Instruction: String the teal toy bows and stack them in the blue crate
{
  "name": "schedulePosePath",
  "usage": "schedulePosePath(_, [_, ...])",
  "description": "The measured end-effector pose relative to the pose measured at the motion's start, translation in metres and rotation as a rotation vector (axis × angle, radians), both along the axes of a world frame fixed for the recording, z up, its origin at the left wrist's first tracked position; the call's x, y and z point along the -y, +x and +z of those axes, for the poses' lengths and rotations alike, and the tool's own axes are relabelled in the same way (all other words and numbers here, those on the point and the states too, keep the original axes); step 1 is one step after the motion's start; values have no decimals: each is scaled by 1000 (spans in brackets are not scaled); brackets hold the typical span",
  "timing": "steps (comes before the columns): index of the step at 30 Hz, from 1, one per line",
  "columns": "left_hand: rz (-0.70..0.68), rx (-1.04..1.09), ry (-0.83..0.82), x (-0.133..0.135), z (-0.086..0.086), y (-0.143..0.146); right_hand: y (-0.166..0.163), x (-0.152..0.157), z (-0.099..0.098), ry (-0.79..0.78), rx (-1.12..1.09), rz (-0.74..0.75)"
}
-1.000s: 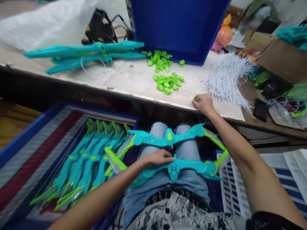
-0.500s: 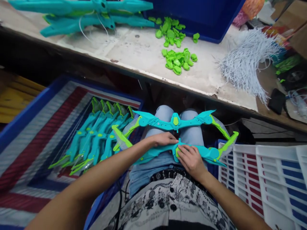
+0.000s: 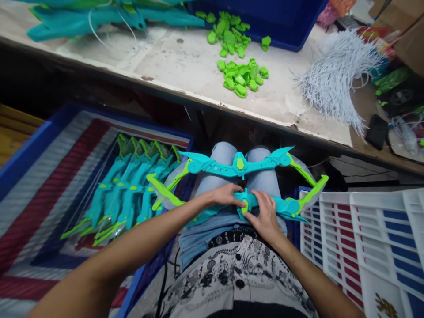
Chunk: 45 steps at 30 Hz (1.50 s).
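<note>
Two teal and lime-green toy bows lie across my lap. The far toy bow rests over my knees, with a green cap at its centre. My left hand grips the middle of the near toy bow from the left, its fingertips at a green cap. From the right, my right hand holds the same middle part, thumb on the near side and fingers on the far side. Part of the near bow's left limb is hidden under my left forearm.
At left, a blue-rimmed bin with a striped lining holds several bows. A white crate stands at right. On the table lie green caps, more bows, a blue tub and white strings.
My right hand has shifted from lying over the near bow's green cap to gripping the bow's middle with thumb and fingers apart. My left fingertips have moved nearer onto the cap.
</note>
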<state>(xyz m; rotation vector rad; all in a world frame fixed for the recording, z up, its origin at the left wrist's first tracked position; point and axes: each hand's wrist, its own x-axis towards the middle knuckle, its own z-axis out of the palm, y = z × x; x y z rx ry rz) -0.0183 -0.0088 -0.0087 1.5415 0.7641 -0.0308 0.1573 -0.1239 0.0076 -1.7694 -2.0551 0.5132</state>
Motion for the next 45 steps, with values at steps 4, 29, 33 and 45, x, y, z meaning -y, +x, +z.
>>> schedulePosePath(4, [20, -45, 38, 2, 4, 2, 3, -8, 1, -100, 106, 44])
schedulePosePath(29, [-16, -207, 310, 25, 31, 7, -2, -35, 22, -305, 225, 196])
schedulePosePath(33, [46, -285, 692, 49, 45, -8, 21, -47, 61, -185, 34, 379])
schedulePosePath(45, [97, -240, 1380, 74, 3, -20, 195, -285, 130, 196, 159, -832])
